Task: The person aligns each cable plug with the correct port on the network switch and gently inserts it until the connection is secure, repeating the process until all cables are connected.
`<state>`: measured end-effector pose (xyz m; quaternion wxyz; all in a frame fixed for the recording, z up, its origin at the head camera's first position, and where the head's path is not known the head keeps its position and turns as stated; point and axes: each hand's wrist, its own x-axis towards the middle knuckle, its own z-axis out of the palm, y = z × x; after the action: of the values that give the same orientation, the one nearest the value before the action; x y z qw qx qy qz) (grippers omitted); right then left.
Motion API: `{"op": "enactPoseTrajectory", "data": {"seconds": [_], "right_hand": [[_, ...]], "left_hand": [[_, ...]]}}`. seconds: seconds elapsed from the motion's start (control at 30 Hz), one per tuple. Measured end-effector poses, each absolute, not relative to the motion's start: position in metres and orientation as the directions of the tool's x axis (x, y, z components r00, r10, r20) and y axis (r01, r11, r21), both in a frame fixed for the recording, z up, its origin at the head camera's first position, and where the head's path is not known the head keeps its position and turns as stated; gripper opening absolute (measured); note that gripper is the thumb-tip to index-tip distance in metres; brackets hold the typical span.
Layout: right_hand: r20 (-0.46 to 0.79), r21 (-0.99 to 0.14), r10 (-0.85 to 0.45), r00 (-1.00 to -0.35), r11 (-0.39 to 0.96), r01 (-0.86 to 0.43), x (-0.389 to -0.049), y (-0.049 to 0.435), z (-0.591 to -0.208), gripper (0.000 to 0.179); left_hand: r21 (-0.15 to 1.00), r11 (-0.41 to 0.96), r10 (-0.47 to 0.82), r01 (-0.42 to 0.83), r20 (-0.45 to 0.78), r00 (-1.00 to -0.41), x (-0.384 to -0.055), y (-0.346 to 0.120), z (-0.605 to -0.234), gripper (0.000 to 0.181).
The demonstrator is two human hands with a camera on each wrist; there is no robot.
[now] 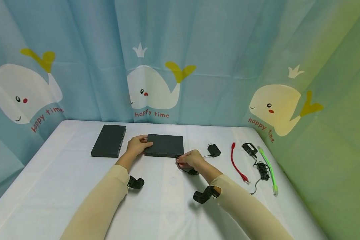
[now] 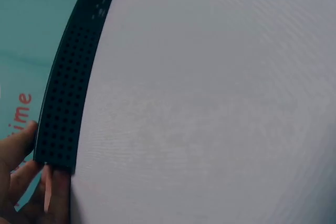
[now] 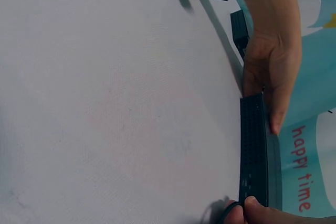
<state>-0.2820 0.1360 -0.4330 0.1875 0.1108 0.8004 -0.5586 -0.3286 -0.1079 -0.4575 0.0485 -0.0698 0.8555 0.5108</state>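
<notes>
A flat black box (image 1: 164,145), looking like a network switch, lies mid-table with its perforated side facing me. My left hand (image 1: 135,145) grips its left end, thumb on top; in the left wrist view, the fingers (image 2: 31,187) wrap that end. At the near right corner my right hand (image 1: 192,159) pinches the black plug of a power cord (image 1: 178,164) against the perforated side. Whether the plug is seated is hidden by the fingers. Part of the cord lies bunched under this hand, and a black power adapter (image 1: 214,150) with prongs rests to its right.
Another black box (image 1: 108,141) with ports along one side lies at the left. On the right are a red network cable (image 1: 235,161), a second adapter (image 1: 250,149) with a bundled cord (image 1: 263,170) and a green network cable (image 1: 270,170). A whale-print curtain (image 1: 216,93) hangs behind.
</notes>
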Motion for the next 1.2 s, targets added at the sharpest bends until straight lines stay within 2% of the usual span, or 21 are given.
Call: {"op": "enactPoseTrajectory", "data": {"seconds": [0.4,0.63,1.2], "right_hand": [[-0.388,-0.861,-0.03,-0.921,0.368,0.351,-0.276,0.135,-0.433,0.026],[-0.349,-0.852,0.006,-0.937,0.415,0.32,-0.275,0.132,-0.434,0.02],[-0.354,-0.87,0.06,-0.933,0.345,0.352,-0.278,0.126,-0.433,0.016]], "left_hand": [[0.878,0.435,-0.081,-0.202,-0.185,-0.979,-0.327,-0.107,-0.454,0.054],[0.876,0.443,-0.082,-0.191,-0.173,-0.982,-0.325,-0.107,-0.453,0.054],[0.873,0.475,0.016,-0.111,-0.135,-0.991,-0.33,-0.116,-0.459,0.055]]}}
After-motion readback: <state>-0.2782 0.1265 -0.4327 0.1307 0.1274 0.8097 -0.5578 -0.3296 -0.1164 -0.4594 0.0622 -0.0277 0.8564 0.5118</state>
